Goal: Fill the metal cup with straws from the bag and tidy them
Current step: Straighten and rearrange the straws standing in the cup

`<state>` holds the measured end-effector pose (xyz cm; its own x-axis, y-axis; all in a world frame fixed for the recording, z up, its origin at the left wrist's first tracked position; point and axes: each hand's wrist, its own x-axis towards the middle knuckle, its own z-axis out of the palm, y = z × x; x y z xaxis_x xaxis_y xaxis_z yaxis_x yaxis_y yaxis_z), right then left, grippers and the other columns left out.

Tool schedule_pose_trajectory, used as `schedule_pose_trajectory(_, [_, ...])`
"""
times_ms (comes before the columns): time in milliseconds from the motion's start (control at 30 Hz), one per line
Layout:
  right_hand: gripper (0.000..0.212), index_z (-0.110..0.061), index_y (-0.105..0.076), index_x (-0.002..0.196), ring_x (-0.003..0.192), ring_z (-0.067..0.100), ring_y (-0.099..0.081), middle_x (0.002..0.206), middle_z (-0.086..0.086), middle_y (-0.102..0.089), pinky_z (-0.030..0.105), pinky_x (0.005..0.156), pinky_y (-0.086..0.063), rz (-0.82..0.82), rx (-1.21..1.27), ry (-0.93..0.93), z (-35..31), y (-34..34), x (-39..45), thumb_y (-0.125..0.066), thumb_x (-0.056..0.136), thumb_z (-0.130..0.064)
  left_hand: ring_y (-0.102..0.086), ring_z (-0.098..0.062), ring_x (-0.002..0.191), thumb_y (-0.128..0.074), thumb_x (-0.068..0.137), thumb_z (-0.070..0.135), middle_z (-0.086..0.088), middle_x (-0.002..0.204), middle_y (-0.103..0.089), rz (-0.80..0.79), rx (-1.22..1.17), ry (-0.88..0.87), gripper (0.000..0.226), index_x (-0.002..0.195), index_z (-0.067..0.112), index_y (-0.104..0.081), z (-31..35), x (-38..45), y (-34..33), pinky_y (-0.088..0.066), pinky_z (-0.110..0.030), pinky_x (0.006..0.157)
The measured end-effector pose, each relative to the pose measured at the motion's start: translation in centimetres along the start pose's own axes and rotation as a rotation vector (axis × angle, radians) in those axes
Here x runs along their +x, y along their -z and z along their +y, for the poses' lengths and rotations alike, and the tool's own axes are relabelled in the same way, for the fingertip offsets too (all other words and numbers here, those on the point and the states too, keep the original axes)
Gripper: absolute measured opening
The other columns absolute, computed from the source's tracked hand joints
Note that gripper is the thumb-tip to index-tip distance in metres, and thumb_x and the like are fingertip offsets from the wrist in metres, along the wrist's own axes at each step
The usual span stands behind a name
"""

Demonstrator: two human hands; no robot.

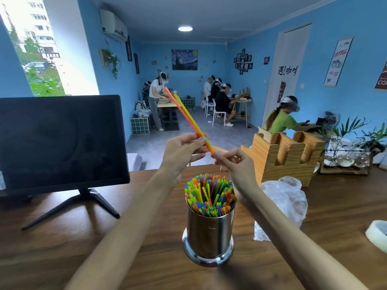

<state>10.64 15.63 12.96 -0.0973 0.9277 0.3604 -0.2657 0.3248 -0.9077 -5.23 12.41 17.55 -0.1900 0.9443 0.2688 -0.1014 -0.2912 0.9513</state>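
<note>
**A:** Where are your hands right now?

**B:** Both are up at the centre of the frame. Your left hand (pixel 184 148) pinches two straws (pixel 189 120), one orange and one yellow, between thumb and fingertips. Your right hand (pixel 234 162) pinches the same pair at their lower end, just below and right of the left. The straws slant away toward the upper left of the frame.

**A:** How will they handle?

**B:** I'd judge them very light and smooth, so they can slip past each other, and thin enough to bend or kink if you squeeze hard. Keep a soft pinch near the lower end, with the other hand steadying partway up, as you have it.

**A:** And the cup?

**B:** One metal cup (pixel 208 233) stands upright on the wooden table (pixel 83 237), lower centre of the frame, between your forearms. It is already packed with coloured straws (pixel 210 193), too many to count, in green, yellow, blue and orange, with a looser hollow in the middle. That gap looks the likeliest place to drop your pair.

**A:** The bag?

**B:** One clear plastic bag (pixel 282 204) lies crumpled just right of the cup, behind your right forearm. I cannot tell whether any straws remain inside.

**A:** So the count?

**B:** Two straws in hand, one cup, one bag.
</note>
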Motion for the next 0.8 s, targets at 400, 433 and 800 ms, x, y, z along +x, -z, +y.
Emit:
schedule_pose_trajectory(400, [0.042,-0.034,-0.061,0.130,0.101,0.011,-0.074,0.110,-0.002,-0.077,0.026,0.089,-0.059,-0.164,-0.221,0.236,-3.6,0.5,0.9,-0.075,0.092,-0.025,-0.075,-0.015,0.077,-0.069,0.096,0.013,0.006,0.088,-0.078,-0.226,0.527,-0.253,0.024,0.092,0.037,-0.071,-2.7,-1.0,-0.2,-0.055,-0.020,0.070])
schedule_pose_trajectory(433, [0.049,-0.034,-0.055,0.136,0.095,0.014,-0.075,0.107,-0.002,-0.078,0.025,0.084,-0.060,-0.172,-0.228,0.289,-3.9,0.3,1.1,-0.074,0.093,-0.019,-0.075,-0.012,0.076,-0.071,0.095,0.014,0.008,0.088,-0.076,-0.240,0.576,-0.262,0.021,0.092,0.035,-0.072,-3.1,-1.2,-0.3,-0.054,-0.017,0.070])
schedule_pose_trajectory(800, [0.054,-0.027,-0.053,0.139,0.077,0.007,-0.076,0.098,-0.006,-0.076,0.027,0.073,-0.062,-0.245,-0.589,0.370,-2.3,1.0,1.3,-0.075,0.090,-0.022,-0.061,0.015,0.086,-0.082,0.084,0.027,0.025,0.083,-0.070,-0.373,0.902,-0.230,0.010,0.093,0.025,-0.081,-5.5,-2.5,1.3,-0.037,0.001,0.075])
